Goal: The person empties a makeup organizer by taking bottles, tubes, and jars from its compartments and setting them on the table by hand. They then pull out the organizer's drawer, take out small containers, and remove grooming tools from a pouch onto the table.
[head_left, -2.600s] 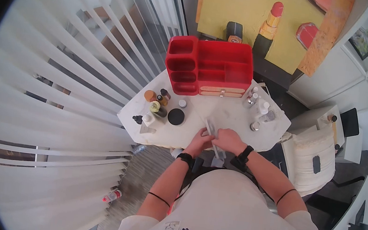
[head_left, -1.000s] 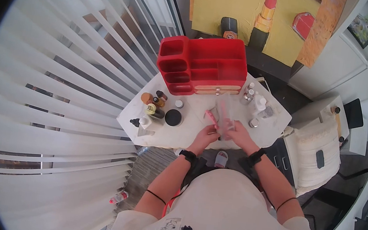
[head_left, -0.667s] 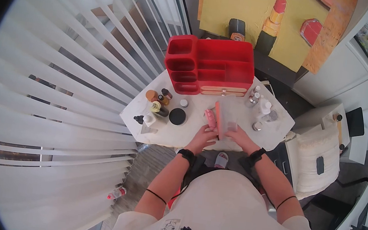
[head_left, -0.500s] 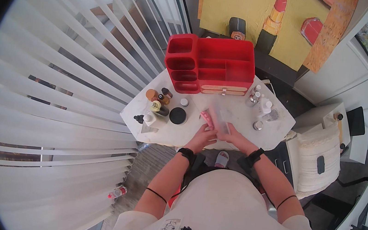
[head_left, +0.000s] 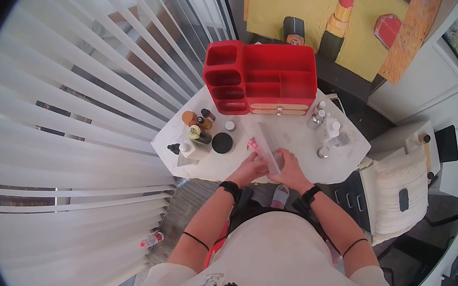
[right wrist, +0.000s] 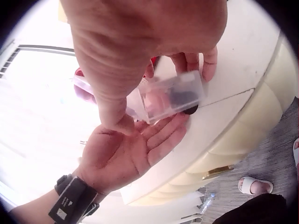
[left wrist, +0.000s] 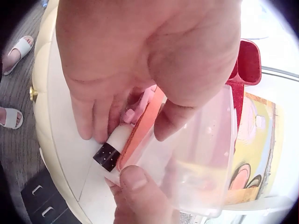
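A clear plastic case [head_left: 266,145] slants over the front of the white table, with both hands on it. My right hand [head_left: 291,172] grips its near end, its thumb on the near face in the left wrist view. My left hand [head_left: 247,170] holds a pink item [left wrist: 138,108] in curled fingers on the case's left side. An orange strip [left wrist: 143,125] runs along the case edge, between left thumb and fingers. Below the pink item shows a white tube [left wrist: 120,136] with a black dotted end [left wrist: 107,157]. The pink item's kind is partly hidden by fingers.
A red organizer [head_left: 266,81] with compartments and drawers stands at the table's back. Several bottles [head_left: 198,134] and a round black-lidded jar [head_left: 222,142] are at left. More small bottles [head_left: 328,129] and a silver-lidded pot [head_left: 323,152] sit at right.
Earlier the hands were together at the table's front edge. The pink item then came into view left of the case. Since then the case has tilted leftward, and the right hand has shifted its grip.
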Tool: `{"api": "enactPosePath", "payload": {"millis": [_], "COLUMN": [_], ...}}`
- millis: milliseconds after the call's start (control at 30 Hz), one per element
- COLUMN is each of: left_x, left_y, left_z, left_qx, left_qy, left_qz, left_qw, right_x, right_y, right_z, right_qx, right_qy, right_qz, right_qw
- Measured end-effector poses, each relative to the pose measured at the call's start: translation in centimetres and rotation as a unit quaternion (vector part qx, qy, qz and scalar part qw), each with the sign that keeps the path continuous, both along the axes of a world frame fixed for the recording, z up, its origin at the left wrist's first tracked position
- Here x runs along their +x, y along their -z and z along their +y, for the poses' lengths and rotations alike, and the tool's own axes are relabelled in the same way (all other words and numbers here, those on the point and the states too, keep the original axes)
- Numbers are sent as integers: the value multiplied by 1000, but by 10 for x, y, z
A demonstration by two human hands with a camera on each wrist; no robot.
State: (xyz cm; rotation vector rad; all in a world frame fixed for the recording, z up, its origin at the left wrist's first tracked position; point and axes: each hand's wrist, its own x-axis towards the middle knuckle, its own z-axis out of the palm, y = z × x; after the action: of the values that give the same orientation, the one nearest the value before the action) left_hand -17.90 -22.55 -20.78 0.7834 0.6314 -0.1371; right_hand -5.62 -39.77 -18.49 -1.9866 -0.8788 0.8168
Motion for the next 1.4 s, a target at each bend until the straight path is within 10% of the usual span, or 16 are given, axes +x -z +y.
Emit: {"api": "enactPosePath", "payload": {"millis": [233, 533, 733, 800, 1000, 1400], "left_x": [-9, -7, 1, 13, 52, 36], "left_y": [2, 6, -18, -20, -14, -11], "left_z": [12, 9, 0, -7, -41, -21], "left_qx": [114, 246, 538, 715, 794, 776], "left_qy": [-30, -37, 19, 70, 216, 328], "left_qz": [55, 70, 57, -27, -145, -121], "left_qw": [991, 966, 841, 695, 549, 525], "right_x": [0, 17, 13, 13, 12, 15], "right_y": [-1, 28, 29, 25, 14, 16], "right_z": [-4, -36, -71, -75, -95, -97], "right_qx": [58, 131, 185, 195, 145, 4], "right_qy": [7, 122, 189, 190, 212, 141], "right_qz": [-186, -59, 156, 155, 103, -5], "right_qw": [981, 982, 952, 950, 961, 990]}}
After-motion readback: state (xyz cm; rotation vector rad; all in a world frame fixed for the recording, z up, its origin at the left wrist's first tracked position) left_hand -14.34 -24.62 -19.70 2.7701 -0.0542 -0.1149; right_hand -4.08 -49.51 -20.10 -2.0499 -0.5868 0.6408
